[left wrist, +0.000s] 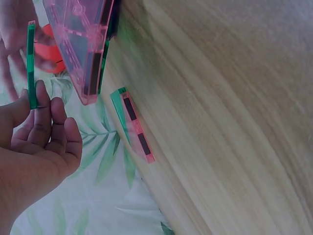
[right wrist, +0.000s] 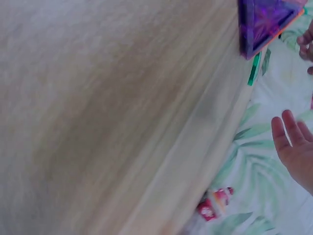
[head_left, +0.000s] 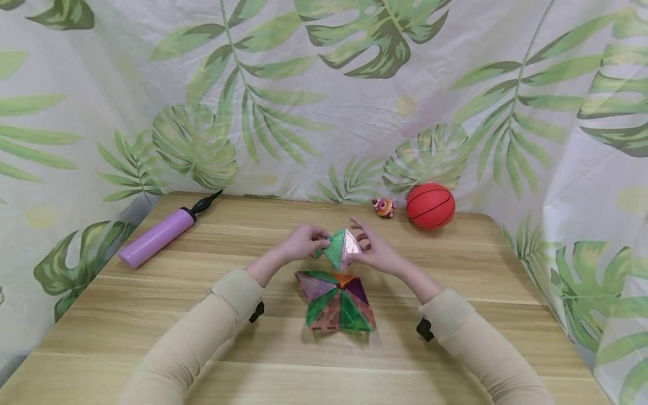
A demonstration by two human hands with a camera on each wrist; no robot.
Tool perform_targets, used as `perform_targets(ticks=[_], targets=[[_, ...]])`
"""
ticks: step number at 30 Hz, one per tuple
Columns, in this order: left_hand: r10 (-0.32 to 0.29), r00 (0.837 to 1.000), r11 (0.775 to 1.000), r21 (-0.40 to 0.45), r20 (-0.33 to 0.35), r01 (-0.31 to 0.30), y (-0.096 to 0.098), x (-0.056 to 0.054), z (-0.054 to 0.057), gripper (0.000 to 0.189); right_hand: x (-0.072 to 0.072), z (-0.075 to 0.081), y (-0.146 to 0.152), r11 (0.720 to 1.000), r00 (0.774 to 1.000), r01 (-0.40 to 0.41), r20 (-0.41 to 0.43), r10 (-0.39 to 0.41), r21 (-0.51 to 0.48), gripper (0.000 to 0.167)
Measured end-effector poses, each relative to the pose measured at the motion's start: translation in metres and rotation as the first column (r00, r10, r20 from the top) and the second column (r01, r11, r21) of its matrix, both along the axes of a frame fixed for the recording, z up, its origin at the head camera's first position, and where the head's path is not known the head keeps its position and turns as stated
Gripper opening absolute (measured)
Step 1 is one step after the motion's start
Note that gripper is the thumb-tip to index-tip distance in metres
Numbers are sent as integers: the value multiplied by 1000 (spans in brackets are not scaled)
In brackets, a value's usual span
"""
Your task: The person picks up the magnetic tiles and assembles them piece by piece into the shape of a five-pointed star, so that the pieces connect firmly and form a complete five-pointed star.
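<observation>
Near the middle of the table, my left hand [head_left: 306, 242] pinches a green translucent triangular magnetic tile [head_left: 334, 249] between thumb and fingertips. In the left wrist view that tile [left wrist: 31, 66] stands edge-on. A pale pink face [head_left: 350, 246] adjoins it, facing my right hand [head_left: 374, 250]. The right fingers are spread and fairly straight; whether they touch the pink face is unclear. Closer to me stands a fan-shaped build of magnetic tiles [head_left: 338, 304], in green, pink, purple and orange. A small green and pink tile piece [left wrist: 133, 126] lies beyond it in the left wrist view.
A purple hand pump [head_left: 159, 236] with a black nozzle lies at the table's left. At the back right are a red ball [head_left: 431, 206] with black lines and a small pink and orange toy figure [head_left: 383, 207]. A leaf-patterned cloth [head_left: 283, 124] hangs behind the wooden table [head_left: 481, 259].
</observation>
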State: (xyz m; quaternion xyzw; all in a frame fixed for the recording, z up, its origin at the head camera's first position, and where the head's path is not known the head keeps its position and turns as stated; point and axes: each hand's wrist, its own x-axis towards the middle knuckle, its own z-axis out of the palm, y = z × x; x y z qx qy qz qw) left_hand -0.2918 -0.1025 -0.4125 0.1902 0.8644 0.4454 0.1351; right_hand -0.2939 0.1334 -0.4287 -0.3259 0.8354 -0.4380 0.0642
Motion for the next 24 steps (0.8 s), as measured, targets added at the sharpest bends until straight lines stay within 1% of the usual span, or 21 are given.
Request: perform_targets(ticks=[1, 3, 5, 7, 8, 9, 12, 17, 20, 24], targets=[[-4, 1000, 1000, 3, 3, 4, 0, -1, -1, 27, -2, -1, 2, 999, 998, 8, 57, -7, -32, 78], [-13, 1000, 1000, 3, 2, 13, 0, -3, -2, 26, -4, 1, 6, 997, 987, 31, 160, -21, -66, 61], [-26, 1000, 1000, -1, -9, 26, 1, -4, -3, 25, -5, 2, 10, 994, 962, 58, 270, -32, -90, 48], [-42, 999, 999, -6, -24, 42, 1, -5, -4, 22, -6, 3, 12, 991, 934, 85, 356, -44, -99, 40], [-51, 998, 999, -10, -36, 51, 2, -4, -4, 21, -7, 3, 13, 991, 927, 88, 372, -45, -100, 38], [-61, 997, 998, -14, -44, 61, 2, -4, -4, 20, -9, 0, 15, 991, 923, 89, 382, -43, -103, 36], [-97, 993, 995, -30, -62, 95, 3, -4, -4, 17, -11, -3, 18, 991, 916, 70, 400, -20, -110, 35], [-144, 988, 988, -67, -59, 140, 3, -4, -7, 13, -12, -9, 19, 994, 892, 20, 450, 29, -104, 35], [-155, 987, 984, -93, -50, 150, 3, -3, -10, 14, -12, -14, 18, 995, 874, 13, 484, 37, -99, 34], [-151, 988, 982, -123, -39, 145, 5, -2, -13, 15, -13, -20, 17, 994, 857, 12, 514, 48, -113, 34]])
